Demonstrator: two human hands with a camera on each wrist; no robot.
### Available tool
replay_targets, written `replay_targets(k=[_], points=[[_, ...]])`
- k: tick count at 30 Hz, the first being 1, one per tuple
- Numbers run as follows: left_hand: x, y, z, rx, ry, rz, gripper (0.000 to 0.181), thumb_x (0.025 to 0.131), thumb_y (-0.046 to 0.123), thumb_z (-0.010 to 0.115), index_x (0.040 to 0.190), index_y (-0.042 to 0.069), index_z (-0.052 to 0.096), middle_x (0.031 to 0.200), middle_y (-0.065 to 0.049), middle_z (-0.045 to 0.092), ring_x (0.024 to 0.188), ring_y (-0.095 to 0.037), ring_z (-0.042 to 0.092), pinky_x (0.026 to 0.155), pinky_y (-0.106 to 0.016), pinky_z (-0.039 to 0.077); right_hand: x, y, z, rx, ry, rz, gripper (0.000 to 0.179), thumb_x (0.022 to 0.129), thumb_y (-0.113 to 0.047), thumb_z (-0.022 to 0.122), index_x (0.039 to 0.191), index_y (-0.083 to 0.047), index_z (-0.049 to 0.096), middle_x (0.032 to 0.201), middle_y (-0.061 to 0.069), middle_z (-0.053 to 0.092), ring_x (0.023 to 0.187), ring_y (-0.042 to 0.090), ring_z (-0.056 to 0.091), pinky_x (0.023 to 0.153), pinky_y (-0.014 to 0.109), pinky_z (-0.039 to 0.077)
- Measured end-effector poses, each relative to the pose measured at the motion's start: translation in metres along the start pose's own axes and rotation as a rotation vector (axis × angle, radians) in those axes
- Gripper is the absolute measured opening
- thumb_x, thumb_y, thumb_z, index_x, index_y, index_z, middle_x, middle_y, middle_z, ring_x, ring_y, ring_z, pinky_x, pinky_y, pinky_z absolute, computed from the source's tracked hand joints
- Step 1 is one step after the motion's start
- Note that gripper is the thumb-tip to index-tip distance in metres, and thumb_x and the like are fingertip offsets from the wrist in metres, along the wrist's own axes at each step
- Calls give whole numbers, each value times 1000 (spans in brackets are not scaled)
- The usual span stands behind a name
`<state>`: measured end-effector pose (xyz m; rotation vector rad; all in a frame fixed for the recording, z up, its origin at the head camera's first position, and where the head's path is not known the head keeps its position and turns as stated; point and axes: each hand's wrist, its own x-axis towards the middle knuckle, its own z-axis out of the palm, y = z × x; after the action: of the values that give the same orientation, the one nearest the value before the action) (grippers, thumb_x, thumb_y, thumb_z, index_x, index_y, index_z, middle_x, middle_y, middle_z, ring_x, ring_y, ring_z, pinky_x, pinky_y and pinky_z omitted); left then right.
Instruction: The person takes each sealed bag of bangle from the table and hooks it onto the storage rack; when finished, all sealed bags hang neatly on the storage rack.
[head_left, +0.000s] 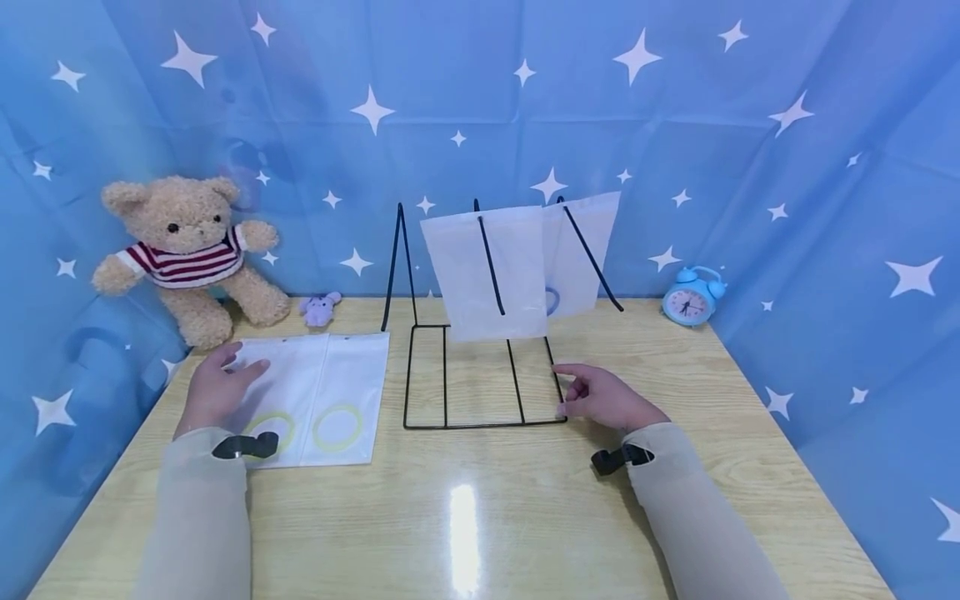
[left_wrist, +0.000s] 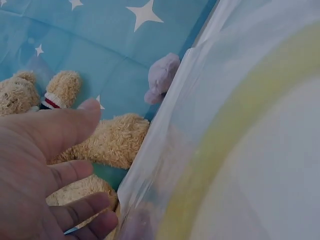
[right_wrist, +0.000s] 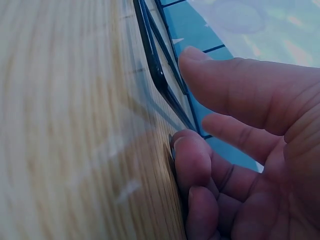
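White translucent plastic sleeves (head_left: 345,358) with yellow ring outlines lie side by side on the left of the table. My left hand (head_left: 213,390) hovers at their left edge, fingers spread and holding nothing; in the left wrist view a sleeve (left_wrist: 175,130) rises close beside the fingers. A black wire rack (head_left: 480,427) stands at the centre. One white sleeve (head_left: 457,275) hangs on its middle prong and another (head_left: 588,250) with a blue ring hangs on its right prong. My right hand (head_left: 600,396) touches the right side of the rack's base, index finger extended, other fingers bent.
A teddy bear (head_left: 180,258) in a striped top sits at the back left, beside a small purple plush toy (head_left: 320,309). A blue alarm clock (head_left: 690,298) stands at the back right. The rack's left prong (head_left: 392,267) carries nothing. A starry blue curtain (head_left: 457,92) surrounds the table.
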<state>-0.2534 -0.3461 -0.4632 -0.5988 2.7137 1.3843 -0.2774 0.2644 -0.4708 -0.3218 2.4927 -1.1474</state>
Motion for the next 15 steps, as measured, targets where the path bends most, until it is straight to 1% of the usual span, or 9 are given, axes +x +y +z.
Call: replay_targets(k=[3,7,11,15], points=[[1,-1,-1,36,-11,-7,89,106,48,59,169,6,13,173,-27,13,156,-53,20,122,-70,26,-1,-1,-1,-23,3,-1,80,91,-22,85,160,-12,46,102,8,63,89,24,56,79,36,48],[2,-2,-3,87,-30,-48,91,105,47,60,169,4,11,173,-28,14,157,-53,17,122,-70,25,-1,-2,0,-53,1,-2,80,91,-23,85,160,-12,46,101,7,63,90,23,56,80,36,48],[2,-4,-7,161,-55,-63,94,104,49,61,169,3,11,170,-31,17,154,-57,20,119,-73,27,1,0,2,-65,-3,3,79,91,-21,85,160,-13,47,101,6,64,91,23,57,81,35,48],[3,-7,-9,216,-82,-96,99,100,50,66,169,6,10,169,-33,19,150,-62,22,115,-77,29,1,0,3,-64,0,1,79,91,-17,84,160,-13,47,101,7,64,90,23,57,81,35,48]])
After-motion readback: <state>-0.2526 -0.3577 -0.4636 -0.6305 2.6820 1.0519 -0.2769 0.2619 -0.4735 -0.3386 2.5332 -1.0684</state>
